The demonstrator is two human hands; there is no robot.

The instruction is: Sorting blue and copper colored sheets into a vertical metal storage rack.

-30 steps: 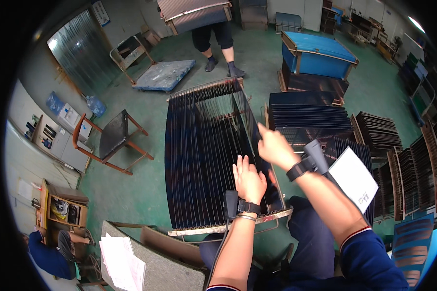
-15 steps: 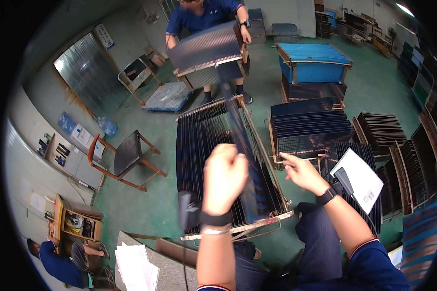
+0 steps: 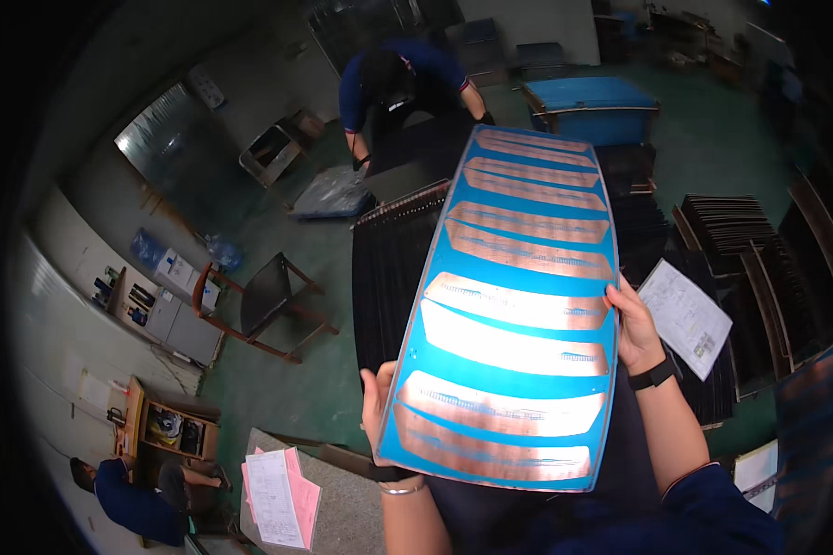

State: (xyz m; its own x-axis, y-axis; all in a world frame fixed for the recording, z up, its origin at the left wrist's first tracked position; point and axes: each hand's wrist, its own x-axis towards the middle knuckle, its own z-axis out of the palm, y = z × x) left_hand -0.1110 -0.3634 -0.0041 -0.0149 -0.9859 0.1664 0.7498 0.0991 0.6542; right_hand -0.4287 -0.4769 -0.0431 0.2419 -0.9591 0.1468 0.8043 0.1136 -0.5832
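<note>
Both hands have shifted since half a second ago: the right hand (image 3: 637, 333) was apart from the panels then, the left hand (image 3: 374, 400) was a loose fist over the rack (image 3: 384, 287), and now they share one long blue-and-copper panel (image 3: 520, 290), its striped face turned up. Across from them, the co-worker (image 3: 403, 83) who was carrying a filled frame has bent low at the rack's far end, arms reaching down.

From where I stand, the panel's left edge slants over the dark sheets in the rack, and its far edge reaches close to the co-worker's arm — little room that way. Over on the right it is crowded too, with a white paper sheet (image 3: 685, 319) just beside the wrist and more dark stacks behind it. Open room shows to the left, where green floor (image 3: 333, 393) runs between the rack and the counter (image 3: 350, 481); the chair (image 3: 267, 296) stands farther up, near the rack.

As for the grip, it is narrow on both sides, closed on the panel: the left at the lower left edge, partly hidden, the right about midway along the opposite edge — thumb over the face, fingers mostly out of sight. The panel lies between the two hands, tilted and raised over the rack.
</note>
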